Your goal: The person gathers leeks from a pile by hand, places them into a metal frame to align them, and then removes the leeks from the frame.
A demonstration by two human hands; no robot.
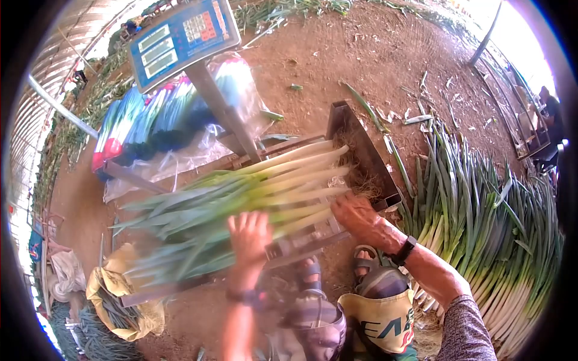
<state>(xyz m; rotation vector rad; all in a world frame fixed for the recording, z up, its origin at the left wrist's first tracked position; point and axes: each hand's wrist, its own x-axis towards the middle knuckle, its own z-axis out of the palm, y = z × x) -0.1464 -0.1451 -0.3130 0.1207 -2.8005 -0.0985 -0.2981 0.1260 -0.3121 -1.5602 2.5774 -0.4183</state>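
A layer of long green onions (pixel 289 180) lies across a metal weighing frame (pixel 361 147), white stalks and roots to the right, leaves to the left. My left hand (pixel 249 234), slightly blurred, is over the near edge of the leaves with its fingers stretched out and holding nothing. At the root end, my right hand (pixel 356 213) has its fingers curled around the white end of the nearest onions. Its fingertips are partly hidden. Above the frame, a blue scale display (pixel 183 42) stands on a metal post (pixel 226 114).
A large heap of green onions (pixel 481 228) lies on the soil at right. Behind the post are bundled onions (pixel 162 114) on plastic sheeting (pixel 150 162). A yellow sack (pixel 99 286) stands at lower left. My sandalled feet (pixel 364 259) are close below the frame. Another person (pixel 549 114) is at far right.
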